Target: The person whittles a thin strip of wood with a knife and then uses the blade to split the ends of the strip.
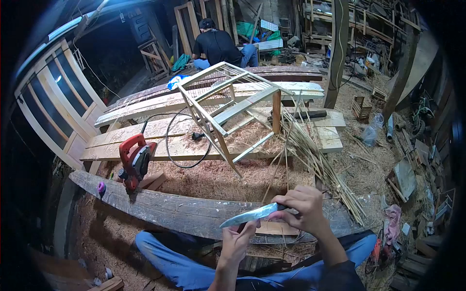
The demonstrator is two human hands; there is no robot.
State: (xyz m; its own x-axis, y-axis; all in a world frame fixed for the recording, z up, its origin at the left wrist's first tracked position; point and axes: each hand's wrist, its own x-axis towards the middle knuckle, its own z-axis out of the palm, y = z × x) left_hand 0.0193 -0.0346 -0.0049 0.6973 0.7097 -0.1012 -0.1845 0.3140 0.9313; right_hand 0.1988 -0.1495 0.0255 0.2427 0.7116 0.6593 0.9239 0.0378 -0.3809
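Note:
My right hand (302, 208) is closed round the handle of a knife, whose broad, shiny blade (250, 215) points left. Just under the blade, my left hand (237, 243) is closed with thumb and fingers pressed together. What it pinches is mostly hidden; a dark bit shows by the fingertips. A thin strip (273, 178) rises behind the blade toward a bundle of thin strips (318, 162). Below the knife lies a short pale board (276, 228) on the weathered plank (194, 216) in front of my knees.
A red electric planer (133, 157) and a purple roll (101, 187) are on the plank's left. A wooden frame with thin slats (247, 104) stands tilted on long boards (116, 145). A black cable (168, 138) loops nearby. Another person (216, 46) sits at the back. Shavings cover the floor.

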